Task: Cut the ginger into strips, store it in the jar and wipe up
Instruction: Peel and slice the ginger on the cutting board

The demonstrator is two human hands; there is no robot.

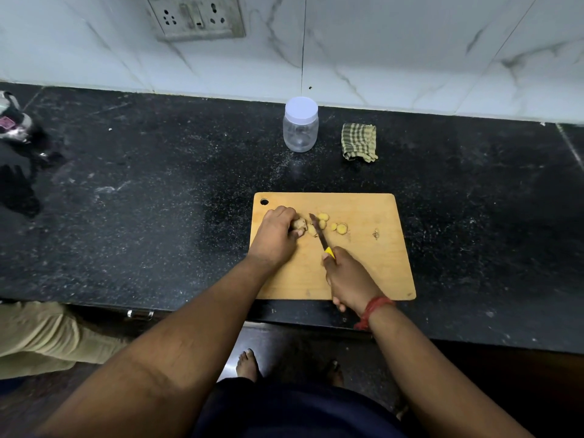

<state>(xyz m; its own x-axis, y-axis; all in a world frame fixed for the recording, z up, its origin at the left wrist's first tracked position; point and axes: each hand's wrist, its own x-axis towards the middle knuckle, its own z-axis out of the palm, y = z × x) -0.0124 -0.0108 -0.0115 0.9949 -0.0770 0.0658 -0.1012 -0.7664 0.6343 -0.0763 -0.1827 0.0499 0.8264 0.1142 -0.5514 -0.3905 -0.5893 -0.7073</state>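
While the left hand [278, 230] curls its fingers round 1 ginger chunk [299, 223] on the cutting board [373, 263], the right hand [349, 279] grips 1 knife [318, 230] by its yellow handle, fingers wrapped tight; blade tip points to abt 11 o'clock and lies just beside the chunk, at its 3 o'clock side; whether the edge touches the wood I can't tell. Cut ginger slices [323, 220] lie on the board's upper half, approx 6 yellow rounds, spread from the blade out to 3 o'clock; 1 small scrap [375, 234] sits apart, further twd 3 o'clock. 1 red thread band [373, 311] on the right wrist. At 12 o'clock from the board, well apart from it, stands 1 clear jar [300, 132] w/ 1 white lid [301, 109] on, upright; jar contents unclear. 1 folded green checked cloth [359, 142] lies just beside the jar at its 3 o'clock. All on 1 black speckled counter [158, 184]; 1 socket plate [196, 15] on the wall at 12 o'clock; 2 bare feet [248, 365] at 6 o'clock.
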